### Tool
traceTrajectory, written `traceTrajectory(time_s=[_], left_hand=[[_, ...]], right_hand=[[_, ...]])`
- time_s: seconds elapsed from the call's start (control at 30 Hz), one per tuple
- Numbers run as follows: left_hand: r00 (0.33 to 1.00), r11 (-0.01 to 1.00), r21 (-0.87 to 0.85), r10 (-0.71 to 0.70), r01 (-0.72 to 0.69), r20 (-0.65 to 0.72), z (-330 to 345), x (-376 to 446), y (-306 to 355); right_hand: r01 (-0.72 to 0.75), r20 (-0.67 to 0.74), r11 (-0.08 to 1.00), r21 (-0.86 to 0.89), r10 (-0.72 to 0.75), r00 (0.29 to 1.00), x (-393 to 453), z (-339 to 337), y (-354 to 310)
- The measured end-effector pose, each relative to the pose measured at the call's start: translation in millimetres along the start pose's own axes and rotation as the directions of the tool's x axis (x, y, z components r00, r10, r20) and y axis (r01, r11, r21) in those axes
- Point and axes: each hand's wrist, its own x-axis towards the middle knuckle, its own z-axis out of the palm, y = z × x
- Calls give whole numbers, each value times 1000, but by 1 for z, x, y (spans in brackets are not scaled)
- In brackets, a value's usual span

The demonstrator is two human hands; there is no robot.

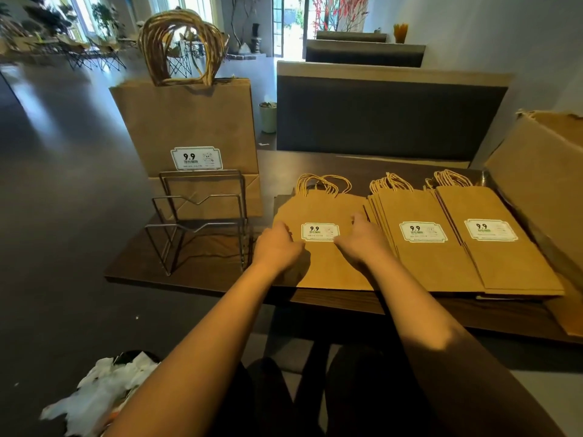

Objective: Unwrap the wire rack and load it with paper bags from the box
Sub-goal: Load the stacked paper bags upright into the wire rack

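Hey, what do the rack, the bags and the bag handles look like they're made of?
The rack looks like bare metal wire, thin grey rods with a dull shine. The bags look like matte brown kraft paper with folded creases. The handles appear to be twisted paper cord, tan and rope-like.

I note the bare metal wire rack (198, 219) at the left end of the dark wooden bench (195, 272): its two front slots are open from above. The rear slot is filled by an upright stack of large brown paper bags (189, 121), handles up. Right of the rack, three flat piles of small brown paper bags (419, 247) cover the bench side by side, edges touching. A brown cardboard box (542, 178) blocks the far right. Bare bench shows behind the piles.
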Motion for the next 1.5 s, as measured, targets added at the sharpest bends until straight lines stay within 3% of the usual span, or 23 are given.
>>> traceTrajectory(time_s=[0.27,0.5,0.6,0.73,0.8,0.9,1.07,1.13,1.23,1.37,1.5], left_hand=[[987,935,-326,-160,143,-24,3,6,-10],[985,855,-511,-150,85,-86,-11,-8,-6],[986,805,-593,-108,13,-124,-24,-16,10],[991,720,-694,-83,-10,-100,-43,-22,33],[998,674,-738,-47,0,-43,-55,-22,44],[999,651,-757,42,-51,-31,-69,-22,57],[948,675,-666,218,-317,-231,-91,-20,67],[920,662,-640,243,-390,-308,-104,-18,68],[880,658,-597,245,-459,-407,-122,-15,67],[818,653,-536,239,-534,-524,-142,-13,57],[843,732,-458,302,-504,-444,-157,-4,37]], right_hand=[[-62,-45,973,221,73,996,3,0,7],[-57,-174,907,418,142,975,4,-1,8],[-101,-112,778,620,215,970,2,-14,10],[-211,103,459,863,248,963,-5,-38,13],[-218,147,321,922,231,962,-7,-48,16],[-146,118,172,974,167,979,-15,-63,19],[3,-1,61,998,-36,999,-25,-80,5],[51,-43,69,996,-112,993,-23,-83,-2],[99,-50,217,971,-221,974,-21,-79,-14],[129,-59,352,927,-202,978,-15,-61,-34],[227,-175,480,848,-149,973,-12,-55,-59]])
